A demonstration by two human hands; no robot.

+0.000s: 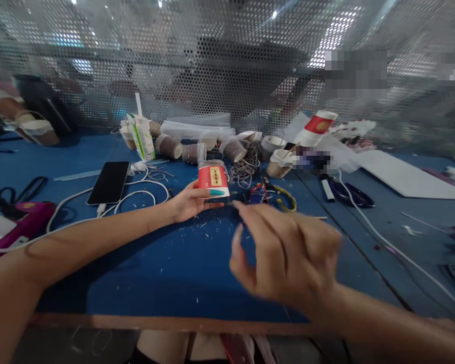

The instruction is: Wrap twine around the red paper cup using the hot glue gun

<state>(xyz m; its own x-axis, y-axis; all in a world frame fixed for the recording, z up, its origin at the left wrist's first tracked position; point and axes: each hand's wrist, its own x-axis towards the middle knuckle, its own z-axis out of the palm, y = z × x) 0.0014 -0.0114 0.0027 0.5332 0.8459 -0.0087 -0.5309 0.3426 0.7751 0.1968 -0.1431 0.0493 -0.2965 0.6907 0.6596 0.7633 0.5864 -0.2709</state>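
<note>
Holding one small red cup in the left hand, fingers closed about the lower part, thumb across the front. Placed over the middle of the tabletop, between near and far edges; hard to tell if resting or lifted. With the right hand, loosely curled, thumb apart from index finger, fingertip close beside the left fingers; too blurred to tell of anything pinched.

Probably light, paper-like, fairly stiff, smooth, easily dented. Best taken around the side, gently, low near the base.

Counted besides: toward the left edge, one phone and one magenta tool; near the far edge, one carton, at least three brown wound cups and, right of centre, one white cup with a red band; right of the held cup, one yellow loop.
</note>
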